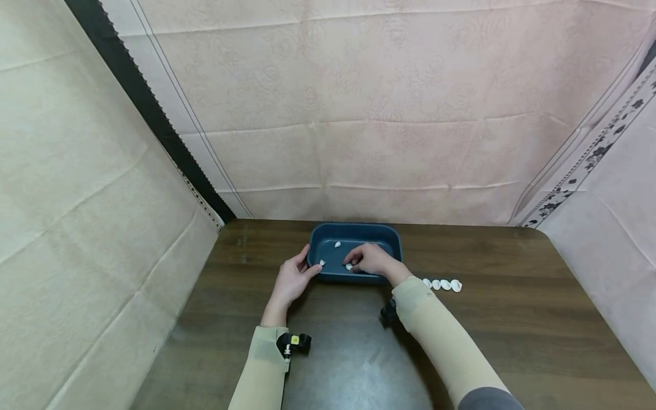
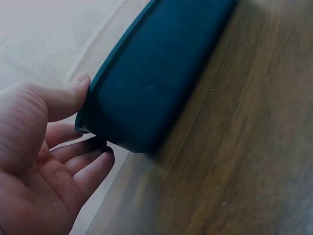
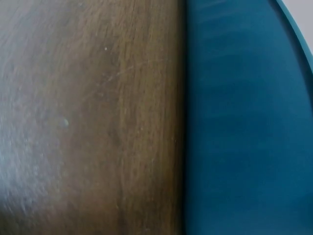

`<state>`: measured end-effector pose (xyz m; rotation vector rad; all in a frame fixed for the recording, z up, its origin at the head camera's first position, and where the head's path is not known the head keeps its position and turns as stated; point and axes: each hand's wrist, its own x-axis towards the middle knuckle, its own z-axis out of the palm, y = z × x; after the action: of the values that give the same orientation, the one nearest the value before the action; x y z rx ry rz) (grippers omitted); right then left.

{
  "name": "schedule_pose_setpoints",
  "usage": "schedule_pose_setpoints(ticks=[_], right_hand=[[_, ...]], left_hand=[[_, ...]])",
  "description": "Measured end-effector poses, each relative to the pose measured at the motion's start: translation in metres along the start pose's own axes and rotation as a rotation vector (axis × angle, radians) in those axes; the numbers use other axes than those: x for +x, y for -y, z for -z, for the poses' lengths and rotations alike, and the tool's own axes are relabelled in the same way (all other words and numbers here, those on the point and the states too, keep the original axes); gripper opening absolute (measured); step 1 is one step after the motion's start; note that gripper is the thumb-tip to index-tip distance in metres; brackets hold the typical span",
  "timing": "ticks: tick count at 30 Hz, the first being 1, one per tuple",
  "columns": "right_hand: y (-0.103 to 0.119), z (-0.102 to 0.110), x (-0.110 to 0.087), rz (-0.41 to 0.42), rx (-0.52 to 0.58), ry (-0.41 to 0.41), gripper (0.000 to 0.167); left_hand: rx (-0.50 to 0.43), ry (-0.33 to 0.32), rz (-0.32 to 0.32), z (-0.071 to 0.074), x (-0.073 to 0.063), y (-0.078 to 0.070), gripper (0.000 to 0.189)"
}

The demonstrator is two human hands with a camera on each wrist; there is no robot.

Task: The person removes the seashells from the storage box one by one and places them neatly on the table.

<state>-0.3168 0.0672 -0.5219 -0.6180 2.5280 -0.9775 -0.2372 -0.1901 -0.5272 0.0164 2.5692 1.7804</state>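
Observation:
In the head view a dark blue rectangular tray (image 1: 353,224) stands near the table's far edge. My left hand (image 1: 292,280) holds its near left corner, thumb over the rim and fingers along the outer side. The left wrist view shows that hand (image 2: 49,142) at the tray's rim (image 2: 115,56). Inside the tray, my right hand (image 1: 373,259) has its bent fingertips on a small white shell-like piece (image 1: 349,266). Another white piece (image 1: 337,244) lies farther back, and one (image 1: 322,262) is beside my left thumb. The right wrist view shows the tray's side (image 3: 244,122) but not the hand.
Right of the tray, several round white shell-like pieces (image 1: 445,285) form a row on the brown wooden table (image 1: 512,319), partly behind my right wrist. Pale cloth hangs behind the table (image 1: 384,114) and along both sides.

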Motion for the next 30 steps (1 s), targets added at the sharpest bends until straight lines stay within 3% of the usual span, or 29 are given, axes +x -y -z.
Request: schedule_pose_setpoints(ticks=[7,14,30], right_hand=[[0.0019,-0.0009,-0.0003,0.001,-0.014,-0.022,0.014],[0.0027,0.0007,-0.0009,0.018,-0.027,-0.008,0.023],[-0.0006,0.0014,0.0006,-0.026,-0.01,-0.012,0.02]], left_hand=[[0.001,0.003,0.0,0.0006,0.0001,0.0012,0.069],[0.003,0.001,0.005,0.0006,-0.0003,-0.0003,0.07],[0.002,-0.003,-0.003,0.0005,0.0006,0.0012,0.069]])
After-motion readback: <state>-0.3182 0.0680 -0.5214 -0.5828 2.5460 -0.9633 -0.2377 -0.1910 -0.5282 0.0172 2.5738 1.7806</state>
